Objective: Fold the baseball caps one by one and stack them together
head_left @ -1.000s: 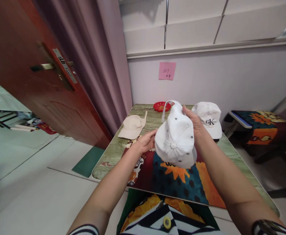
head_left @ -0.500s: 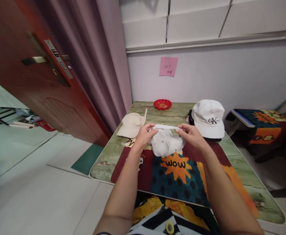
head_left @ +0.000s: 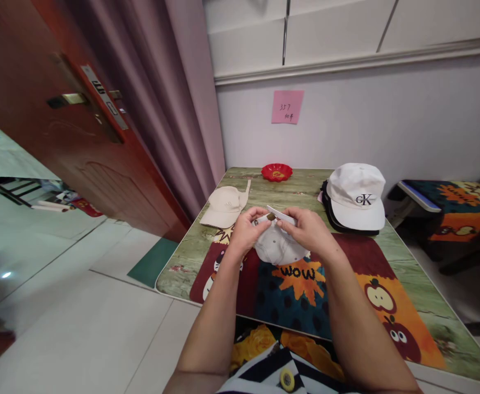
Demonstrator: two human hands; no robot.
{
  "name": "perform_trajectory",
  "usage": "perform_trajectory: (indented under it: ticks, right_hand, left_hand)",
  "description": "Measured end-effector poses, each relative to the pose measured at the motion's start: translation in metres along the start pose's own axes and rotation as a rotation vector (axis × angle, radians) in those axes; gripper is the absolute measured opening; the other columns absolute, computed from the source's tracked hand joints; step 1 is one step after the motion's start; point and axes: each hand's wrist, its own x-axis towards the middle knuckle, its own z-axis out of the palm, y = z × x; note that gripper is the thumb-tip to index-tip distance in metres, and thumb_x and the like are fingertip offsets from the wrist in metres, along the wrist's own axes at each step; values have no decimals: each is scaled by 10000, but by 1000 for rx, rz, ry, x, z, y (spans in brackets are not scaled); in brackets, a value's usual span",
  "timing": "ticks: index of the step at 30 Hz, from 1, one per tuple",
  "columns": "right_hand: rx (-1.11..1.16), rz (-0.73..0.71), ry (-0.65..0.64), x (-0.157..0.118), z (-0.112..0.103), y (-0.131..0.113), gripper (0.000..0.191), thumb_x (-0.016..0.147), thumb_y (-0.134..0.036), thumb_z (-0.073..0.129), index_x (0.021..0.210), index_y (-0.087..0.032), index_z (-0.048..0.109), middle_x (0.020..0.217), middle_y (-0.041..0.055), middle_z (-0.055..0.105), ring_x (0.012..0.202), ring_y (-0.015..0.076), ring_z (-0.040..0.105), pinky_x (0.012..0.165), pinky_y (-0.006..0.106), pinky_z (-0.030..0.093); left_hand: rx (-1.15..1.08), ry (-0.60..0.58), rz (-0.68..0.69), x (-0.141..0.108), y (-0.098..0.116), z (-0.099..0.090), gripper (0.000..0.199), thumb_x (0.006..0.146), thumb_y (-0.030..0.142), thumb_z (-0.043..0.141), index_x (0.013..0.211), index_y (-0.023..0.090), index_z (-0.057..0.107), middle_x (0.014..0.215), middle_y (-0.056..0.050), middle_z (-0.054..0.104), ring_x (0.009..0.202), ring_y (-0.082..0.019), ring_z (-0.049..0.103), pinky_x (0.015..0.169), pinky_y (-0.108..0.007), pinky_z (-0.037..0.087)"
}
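A white cap (head_left: 278, 246) is held over the patterned mat (head_left: 293, 306), near the orange "WOW" print. My left hand (head_left: 248, 230) pinches the left part of its back strap, where a small brown-gold buckle shows at the fingertips. The other strap end is pinched in my right hand (head_left: 305, 225), its pale tip pointing up to the left. Both hands are closed and close together. A cream cap (head_left: 223, 205) with its strap sticking up lies to the left. On the right, a white cap with "CK" lettering (head_left: 357, 191) sits on top of black caps.
The green wood-patterned table (head_left: 174, 268) stands against the wall. At its back edge is a red scalloped dish (head_left: 277, 172). A pink note (head_left: 288, 107) hangs above. A brown door (head_left: 141, 180) and purple curtain are left, a covered stool (head_left: 453, 205) right.
My hands have come closer together, and the strap that was stretched between them now shows two separate ends and the buckle. The view has shifted slightly.
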Motion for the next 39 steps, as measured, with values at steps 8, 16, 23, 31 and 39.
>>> perform_trajectory:
  ticks: [8, 16, 23, 31, 39]
  right_hand:
    - [436, 153, 70, 0, 31, 22, 338, 758, -491, 703, 796, -159, 757, 688, 16, 687, 583, 146, 541, 534, 254, 376]
    - [375, 121, 280, 3, 46, 24, 291, 779, -446, 699, 851, -176, 782, 729, 22, 724, 661, 180, 612, 612, 274, 449]
    - [209, -51, 322, -5, 50, 16, 217, 845, -405, 657, 897, -224, 764, 845, 32, 766, 762, 213, 677, 728, 312, 482]
    - [264, -8, 460, -5, 57, 11, 173, 835, -364, 656, 907, -235, 745, 905, 48, 774, 831, 234, 696, 789, 338, 499]
    - [416, 58, 277, -4, 58, 18, 217, 834, -393, 628, 923, -203, 686, 831, 40, 738, 723, 195, 645, 684, 298, 491]
  left_hand:
    - [179, 30, 144, -9, 1, 8, 222, 776, 271, 733, 982, 208, 681, 963, -59, 702, 921, -220, 634, 858, -322, 473]
    - [132, 199, 37, -16, 2, 24, 234, 796, 414, 739, 766, 204, 641, 683, -11, 622, 617, -144, 554, 603, -271, 428]
    - [-344, 279, -206, -13, 1, 24, 433, 593, 432, 892, 793, 148, 634, 670, -11, 668, 524, -89, 576, 496, -210, 453]
    - [-376, 275, -282, -11, 3, 26, 435, 591, 388, 909, 842, 127, 669, 756, -52, 706, 657, -151, 685, 600, -264, 558]
    - [-436, 304, -240, -11, 0, 37, 360, 587, 286, 903, 815, 152, 659, 747, 7, 675, 651, -93, 634, 674, -236, 513]
